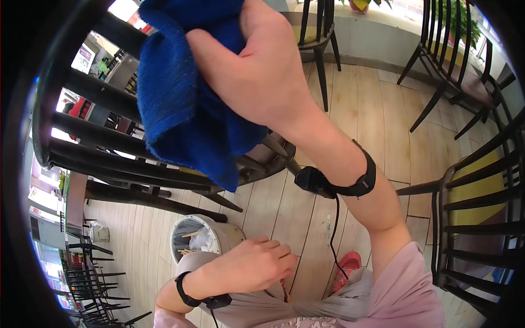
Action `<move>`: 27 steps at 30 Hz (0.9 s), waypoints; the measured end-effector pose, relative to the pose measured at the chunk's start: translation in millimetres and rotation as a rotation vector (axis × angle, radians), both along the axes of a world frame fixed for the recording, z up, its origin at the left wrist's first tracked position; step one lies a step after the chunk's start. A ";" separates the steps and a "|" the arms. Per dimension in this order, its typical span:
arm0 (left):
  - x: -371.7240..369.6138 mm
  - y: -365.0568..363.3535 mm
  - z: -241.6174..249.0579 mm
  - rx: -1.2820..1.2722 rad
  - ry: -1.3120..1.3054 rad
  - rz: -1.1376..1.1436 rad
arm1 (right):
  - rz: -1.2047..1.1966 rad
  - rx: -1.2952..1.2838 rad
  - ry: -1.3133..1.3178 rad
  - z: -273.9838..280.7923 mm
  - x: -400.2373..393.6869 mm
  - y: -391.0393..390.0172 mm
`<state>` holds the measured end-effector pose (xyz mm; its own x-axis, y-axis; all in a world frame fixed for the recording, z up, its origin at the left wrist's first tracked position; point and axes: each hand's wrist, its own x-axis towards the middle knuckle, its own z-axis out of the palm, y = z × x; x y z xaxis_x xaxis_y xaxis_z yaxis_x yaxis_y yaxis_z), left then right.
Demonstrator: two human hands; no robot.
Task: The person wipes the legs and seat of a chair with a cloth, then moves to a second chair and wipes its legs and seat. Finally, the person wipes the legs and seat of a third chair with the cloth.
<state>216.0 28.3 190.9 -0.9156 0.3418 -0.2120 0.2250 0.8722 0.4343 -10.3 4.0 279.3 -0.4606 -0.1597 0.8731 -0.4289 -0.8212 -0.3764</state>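
Observation:
A blue cloth [178, 98] is in my right hand [262, 71], with the thumb and palm closed on it. The cloth hangs in folds against the dark slatted back of a wooden chair [104, 139], covering part of its spindles. Low in the view, my left hand [254, 265] is held in front of my body with its fingers curled in, and nothing shows in it. Beside that hand, on the floor, stands a round bin [232, 235].
Dark chairs with yellowish seats stand at the top [314, 33], upper right [445, 60] and right [476, 208]. Pale planks cover the floor [361, 109]. Stacked chairs [95, 273] are at the lower left. My red shoe [347, 268] shows below.

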 end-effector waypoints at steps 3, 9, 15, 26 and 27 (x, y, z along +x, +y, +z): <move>0.0 -2.3 0.7 -0.014 0.005 0.008 | 0.105 -0.007 0.088 -9.2 5.2 17.5; -1.2 -4.3 -1.8 0.015 0.019 0.015 | 0.260 0.017 -0.017 -41.6 -10.2 -13.4; -2.9 -7.4 -1.4 0.025 -0.014 -0.003 | 0.124 -0.049 -0.078 -60.0 -2.1 -21.0; -11.3 -7.4 -1.9 -0.001 0.044 -0.011 | 0.218 0.358 -0.018 -213.6 -42.7 -16.8; -12.1 -5.9 -1.3 -0.011 0.047 -0.018 | 0.210 0.348 -0.015 -226.9 -42.8 -17.6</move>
<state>203.9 22.4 189.6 -0.9184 0.3562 -0.1723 0.2609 0.8725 0.4132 -53.0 -13.6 52.5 -0.3986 -0.5365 0.7438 -0.2579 -0.7127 -0.6523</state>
